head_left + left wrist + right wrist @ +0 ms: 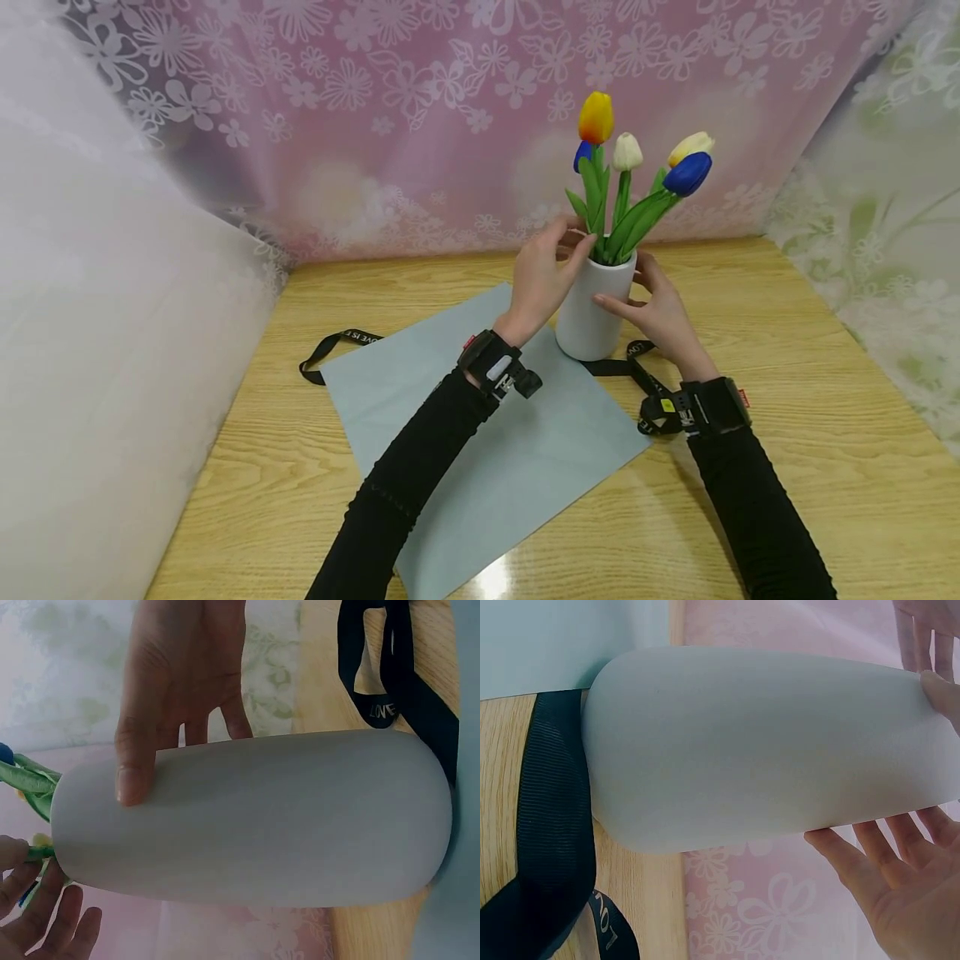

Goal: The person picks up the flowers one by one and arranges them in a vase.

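Note:
A white vase (pixel 588 321) stands upright at the sheet's right-hand edge, with several artificial tulips (pixel 627 154) rising from its mouth in orange-yellow, white, cream and blue. At the rim, my left hand (pixel 542 271) pinches a green tulip stem (pixel 37 853) between thumb and finger. My right hand (pixel 662 312) holds the vase from the right, thumb across its front and fingers round the back. In the right wrist view that thumb (pixel 941 694) and the fingers (pixel 885 862) lie on opposite sides of the vase.
A light blue-grey sheet (pixel 480 467) lies on the wooden table (pixel 255 467) beneath my left arm. Black ribbon (pixel 609 367) with white lettering runs by the vase's base and shows again beyond the sheet's left corner. Floral curtains (pixel 420 125) border the table.

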Demonstrator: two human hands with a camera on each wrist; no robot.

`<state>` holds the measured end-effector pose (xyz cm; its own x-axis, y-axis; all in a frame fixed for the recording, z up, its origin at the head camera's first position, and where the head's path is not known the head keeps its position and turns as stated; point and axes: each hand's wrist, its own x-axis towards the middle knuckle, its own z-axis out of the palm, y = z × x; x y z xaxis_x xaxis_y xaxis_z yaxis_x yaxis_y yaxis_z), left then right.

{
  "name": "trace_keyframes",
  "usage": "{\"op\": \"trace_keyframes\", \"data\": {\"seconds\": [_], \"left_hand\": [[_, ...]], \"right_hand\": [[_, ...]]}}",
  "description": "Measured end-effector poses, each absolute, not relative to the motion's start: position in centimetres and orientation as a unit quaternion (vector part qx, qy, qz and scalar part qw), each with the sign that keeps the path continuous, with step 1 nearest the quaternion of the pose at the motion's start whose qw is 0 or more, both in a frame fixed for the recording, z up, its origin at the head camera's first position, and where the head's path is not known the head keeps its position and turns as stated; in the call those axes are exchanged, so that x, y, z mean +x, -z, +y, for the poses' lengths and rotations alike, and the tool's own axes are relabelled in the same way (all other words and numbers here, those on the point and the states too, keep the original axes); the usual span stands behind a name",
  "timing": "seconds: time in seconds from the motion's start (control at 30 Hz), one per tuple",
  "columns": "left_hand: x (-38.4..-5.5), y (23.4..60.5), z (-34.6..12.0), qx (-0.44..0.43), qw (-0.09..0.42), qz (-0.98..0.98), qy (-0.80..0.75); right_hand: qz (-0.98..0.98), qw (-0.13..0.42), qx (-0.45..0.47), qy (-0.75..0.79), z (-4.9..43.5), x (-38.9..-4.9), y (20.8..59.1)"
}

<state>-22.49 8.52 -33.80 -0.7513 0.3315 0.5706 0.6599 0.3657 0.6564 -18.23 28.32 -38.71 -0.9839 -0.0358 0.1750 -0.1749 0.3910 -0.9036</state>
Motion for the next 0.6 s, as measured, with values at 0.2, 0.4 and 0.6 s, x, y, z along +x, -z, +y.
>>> {"op": "trace_keyframes", "data": {"seconds": [0.2,0.4,0.6], "left_hand": [[-22.5,34.6,8.3,-0.3,0.186,-0.809,0.471],[-22.5,35.1,7.9,-0.296,0.19,-0.801,0.485],[-22.5,35.1,7.4,-0.292,0.196,-0.802,0.482]], "right_hand": [[-0.833,0.063,0.066,-0.546,28.3,-18.2,38.7],[-0.832,0.062,0.066,-0.547,28.1,-18.4,38.8],[-0.834,0.059,0.063,-0.545,28.2,-18.6,38.9]]}}
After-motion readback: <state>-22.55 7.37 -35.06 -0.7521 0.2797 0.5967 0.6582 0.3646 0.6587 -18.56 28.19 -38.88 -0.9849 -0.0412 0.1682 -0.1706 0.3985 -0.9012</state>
